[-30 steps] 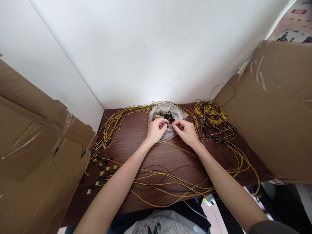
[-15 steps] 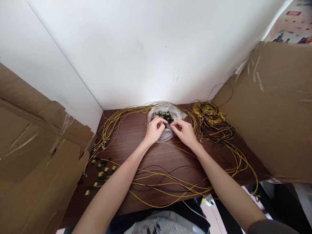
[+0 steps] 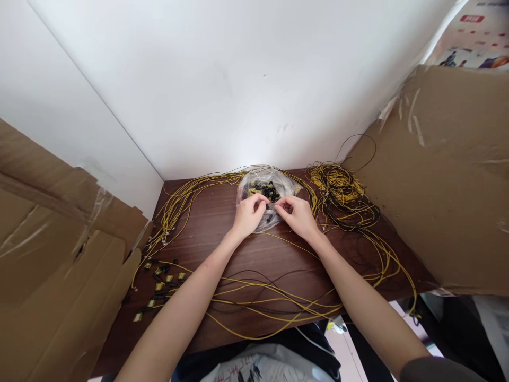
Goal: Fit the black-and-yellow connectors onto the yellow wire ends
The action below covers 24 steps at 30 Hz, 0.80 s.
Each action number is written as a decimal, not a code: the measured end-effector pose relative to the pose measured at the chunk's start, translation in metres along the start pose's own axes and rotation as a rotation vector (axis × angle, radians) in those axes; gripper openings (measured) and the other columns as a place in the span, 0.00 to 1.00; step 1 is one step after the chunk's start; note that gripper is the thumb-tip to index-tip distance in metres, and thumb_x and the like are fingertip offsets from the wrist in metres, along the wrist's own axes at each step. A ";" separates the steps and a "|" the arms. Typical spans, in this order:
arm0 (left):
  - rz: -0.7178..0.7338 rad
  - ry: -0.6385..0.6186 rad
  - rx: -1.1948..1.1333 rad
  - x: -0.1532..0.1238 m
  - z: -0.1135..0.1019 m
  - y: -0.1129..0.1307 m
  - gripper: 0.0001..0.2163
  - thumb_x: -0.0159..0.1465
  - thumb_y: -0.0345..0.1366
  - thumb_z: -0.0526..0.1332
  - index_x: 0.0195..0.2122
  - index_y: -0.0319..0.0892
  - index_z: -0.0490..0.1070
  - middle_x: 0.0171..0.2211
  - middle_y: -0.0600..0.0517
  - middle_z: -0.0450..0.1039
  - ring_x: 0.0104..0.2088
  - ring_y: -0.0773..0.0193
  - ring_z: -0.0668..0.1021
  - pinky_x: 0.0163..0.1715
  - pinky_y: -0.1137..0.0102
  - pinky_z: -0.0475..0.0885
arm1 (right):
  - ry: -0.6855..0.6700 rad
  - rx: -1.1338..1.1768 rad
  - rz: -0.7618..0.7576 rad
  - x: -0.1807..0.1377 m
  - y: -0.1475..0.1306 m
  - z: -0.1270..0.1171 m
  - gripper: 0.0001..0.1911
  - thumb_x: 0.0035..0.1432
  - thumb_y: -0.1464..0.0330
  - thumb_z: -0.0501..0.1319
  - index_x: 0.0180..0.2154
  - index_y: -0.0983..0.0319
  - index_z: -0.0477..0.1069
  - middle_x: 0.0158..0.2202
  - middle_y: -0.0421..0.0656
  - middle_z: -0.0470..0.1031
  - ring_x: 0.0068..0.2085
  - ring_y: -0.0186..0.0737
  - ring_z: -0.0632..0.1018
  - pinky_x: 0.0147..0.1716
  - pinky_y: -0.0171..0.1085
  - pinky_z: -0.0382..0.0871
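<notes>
My left hand point(image 3: 249, 213) is over the near left part of a clear plastic bag point(image 3: 284, 183), thumb and forefinger pinched together near a small black piece. Facing it, my right hand point(image 3: 297, 215) also has its thumb and fingertips drawn together at the bag's right side. What either pinch holds is too small to make out. Inside the open bag lies a heap of small black and yellow parts point(image 3: 262, 190). A single yellow wire point(image 3: 292, 243) runs from below the bag toward my right forearm.
Yellow wires point(image 3: 186, 193) curve along the back and left. A tangled coil of yellow and black wires point(image 3: 338, 183) sits at the right. Several black parts with yellow tags point(image 3: 159, 286) lie front left. Cardboard walls point(image 3: 445, 175) flank the brown table point(image 3: 207, 239), with a white wall point(image 3: 222, 95) behind.
The whole view has shifted slightly. Both hands stay over the bag with fingertips pinched, and a small black piece now shows between them, lower in the bag.
</notes>
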<state>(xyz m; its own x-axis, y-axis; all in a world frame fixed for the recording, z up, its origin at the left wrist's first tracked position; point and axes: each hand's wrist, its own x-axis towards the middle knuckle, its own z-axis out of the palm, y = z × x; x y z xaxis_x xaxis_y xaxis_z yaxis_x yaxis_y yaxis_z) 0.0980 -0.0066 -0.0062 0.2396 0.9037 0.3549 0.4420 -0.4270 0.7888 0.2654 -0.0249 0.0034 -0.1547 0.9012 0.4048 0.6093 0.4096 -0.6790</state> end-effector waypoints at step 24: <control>0.231 -0.278 0.300 -0.008 -0.004 0.013 0.09 0.55 0.31 0.56 0.32 0.44 0.76 0.27 0.54 0.71 0.28 0.68 0.71 0.28 0.73 0.62 | 0.033 0.007 0.035 0.001 -0.001 -0.003 0.05 0.53 0.71 0.58 0.29 0.63 0.73 0.27 0.40 0.74 0.27 0.34 0.71 0.28 0.32 0.62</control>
<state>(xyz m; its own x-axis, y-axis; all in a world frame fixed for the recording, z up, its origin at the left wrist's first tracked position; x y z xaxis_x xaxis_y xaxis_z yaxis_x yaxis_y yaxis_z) 0.0983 -0.0188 0.0033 0.5656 0.7585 0.3238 0.5702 -0.6433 0.5110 0.2671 -0.0245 0.0059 -0.1079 0.9098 0.4008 0.6085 0.3793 -0.6971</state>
